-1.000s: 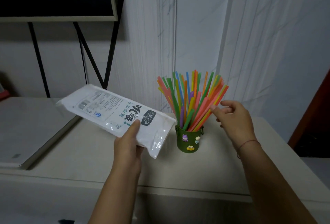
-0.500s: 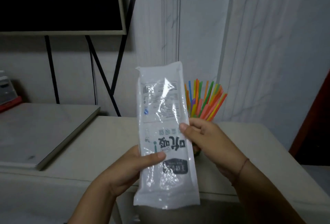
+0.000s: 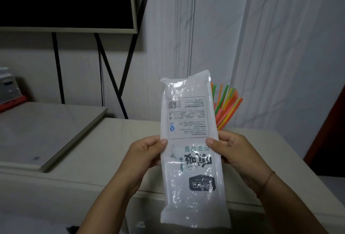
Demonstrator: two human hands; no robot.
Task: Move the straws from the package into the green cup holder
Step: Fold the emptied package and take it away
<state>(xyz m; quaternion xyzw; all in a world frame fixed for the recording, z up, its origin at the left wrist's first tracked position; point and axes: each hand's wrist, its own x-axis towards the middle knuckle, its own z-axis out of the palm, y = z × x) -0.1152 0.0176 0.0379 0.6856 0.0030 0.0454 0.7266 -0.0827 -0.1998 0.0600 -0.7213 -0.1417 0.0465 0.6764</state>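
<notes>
I hold a flat white and clear plastic package [image 3: 190, 121] upright in front of me, its print upside down. My left hand [image 3: 147, 153] pinches its left edge with thumb on the front. My right hand [image 3: 235, 153] pinches its right edge the same way. The package looks flat, with no straws showing inside it. Behind it, tips of several coloured straws [image 3: 226, 103] fan out to the right. The green cup holder is hidden behind the package and my right hand.
A beige counter [image 3: 115, 140] runs under my hands. A raised grey slab [image 3: 46, 133] lies at the left. A dark framed screen [image 3: 65, 0] on black legs stands behind. A white wall panel lies to the right, with a dark red edge [image 3: 328, 131] at the far right.
My right hand left the straws and took the package's right edge. The package swung from lying tilted at the left to upright, and it now hides the cup holder.
</notes>
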